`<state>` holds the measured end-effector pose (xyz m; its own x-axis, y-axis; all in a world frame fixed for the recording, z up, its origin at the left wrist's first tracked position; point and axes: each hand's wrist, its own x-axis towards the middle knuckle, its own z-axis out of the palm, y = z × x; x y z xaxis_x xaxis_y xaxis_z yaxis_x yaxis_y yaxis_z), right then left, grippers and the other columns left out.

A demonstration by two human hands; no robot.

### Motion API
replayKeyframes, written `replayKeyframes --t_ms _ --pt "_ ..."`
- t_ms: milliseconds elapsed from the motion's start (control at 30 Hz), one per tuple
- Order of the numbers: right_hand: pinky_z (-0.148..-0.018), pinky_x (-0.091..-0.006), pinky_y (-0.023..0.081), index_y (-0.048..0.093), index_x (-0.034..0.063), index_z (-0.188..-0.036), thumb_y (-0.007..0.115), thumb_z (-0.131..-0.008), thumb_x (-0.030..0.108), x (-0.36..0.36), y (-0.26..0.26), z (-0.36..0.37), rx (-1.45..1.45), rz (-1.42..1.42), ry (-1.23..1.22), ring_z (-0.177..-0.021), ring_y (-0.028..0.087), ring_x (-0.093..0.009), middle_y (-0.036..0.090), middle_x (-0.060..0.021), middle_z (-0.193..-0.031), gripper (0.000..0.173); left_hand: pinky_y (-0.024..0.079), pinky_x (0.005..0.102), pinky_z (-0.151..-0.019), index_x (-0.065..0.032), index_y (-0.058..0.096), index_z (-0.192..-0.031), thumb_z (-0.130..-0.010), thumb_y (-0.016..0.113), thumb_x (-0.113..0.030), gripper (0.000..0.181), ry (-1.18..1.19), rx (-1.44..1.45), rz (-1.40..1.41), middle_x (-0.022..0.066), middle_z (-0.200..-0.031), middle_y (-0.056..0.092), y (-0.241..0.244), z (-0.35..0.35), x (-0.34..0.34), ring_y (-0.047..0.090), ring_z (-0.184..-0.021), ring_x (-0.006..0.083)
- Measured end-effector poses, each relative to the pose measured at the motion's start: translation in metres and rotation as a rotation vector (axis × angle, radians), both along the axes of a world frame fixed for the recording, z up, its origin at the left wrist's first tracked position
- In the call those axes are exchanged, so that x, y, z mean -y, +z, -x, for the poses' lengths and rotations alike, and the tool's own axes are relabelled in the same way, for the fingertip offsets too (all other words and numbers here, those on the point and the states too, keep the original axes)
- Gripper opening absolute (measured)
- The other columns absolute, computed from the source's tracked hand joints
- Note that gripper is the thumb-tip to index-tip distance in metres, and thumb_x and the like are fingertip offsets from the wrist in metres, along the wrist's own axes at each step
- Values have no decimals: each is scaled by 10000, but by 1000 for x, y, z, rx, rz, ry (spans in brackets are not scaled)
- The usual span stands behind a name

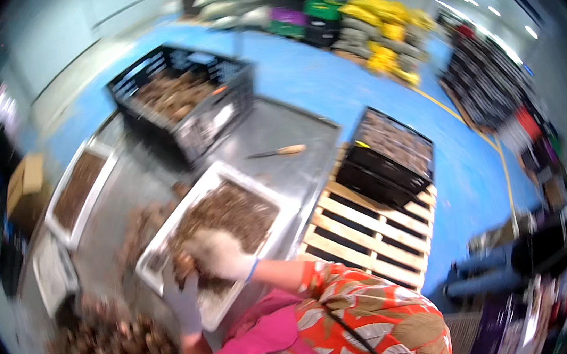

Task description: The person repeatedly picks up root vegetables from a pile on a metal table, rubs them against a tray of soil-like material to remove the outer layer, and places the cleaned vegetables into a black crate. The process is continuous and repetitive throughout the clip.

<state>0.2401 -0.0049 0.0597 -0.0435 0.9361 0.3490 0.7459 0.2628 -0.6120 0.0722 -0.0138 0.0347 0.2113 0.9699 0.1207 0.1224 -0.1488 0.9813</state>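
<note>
My left hand (pixel 179 296), in a pale glove, is at the near left side of a white foam box (pixel 281 211). It holds a brown bulb-like clump (pixel 184 266), blurred by motion. Also gloved, my right hand (pixel 220 253) reaches over the box and touches the clump from the right; its fingers are too blurred to make out. Loose brown soil or root debris (pixel 237 208) fills much of the box. More brown clumps (pixel 145 227) lie on the metal table just left of it.
A black crate (pixel 215 127) of brown clumps stands on the metal table (pixel 298 123), near a wooden-handled knife (pixel 291 150). A heap of brown bulbs (pixel 120 353) is at lower left. Filled black crates (pixel 387 165) sit on a wooden pallet (pixel 369 235). Another person (pixel 538 247) is at right.
</note>
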Motion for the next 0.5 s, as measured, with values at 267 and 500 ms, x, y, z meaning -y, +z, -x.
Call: replayKeyframes --t_ms 267,500 --pt "-777 -495 498 634 16 -894 560 -962 408 3 -27 1 -559 235 -193 -913 625 -452 654 -248 -913 405 415 373 -1054 30 373 -1462 -955 503 -2 525 59 -53 -135 157 -1453 424 -13 -12 -12 487 -1260 254" --pt "-794 -420 518 659 56 -1014 611 -942 322 5 -61 -1 -191 414 -40 -925 660 -365 683 -186 -942 281 488 402 -976 -22 363 -1475 -1004 477 -53 486 -129 470 97 159 -1437 429 -38 -4 -19 509 -1227 254"
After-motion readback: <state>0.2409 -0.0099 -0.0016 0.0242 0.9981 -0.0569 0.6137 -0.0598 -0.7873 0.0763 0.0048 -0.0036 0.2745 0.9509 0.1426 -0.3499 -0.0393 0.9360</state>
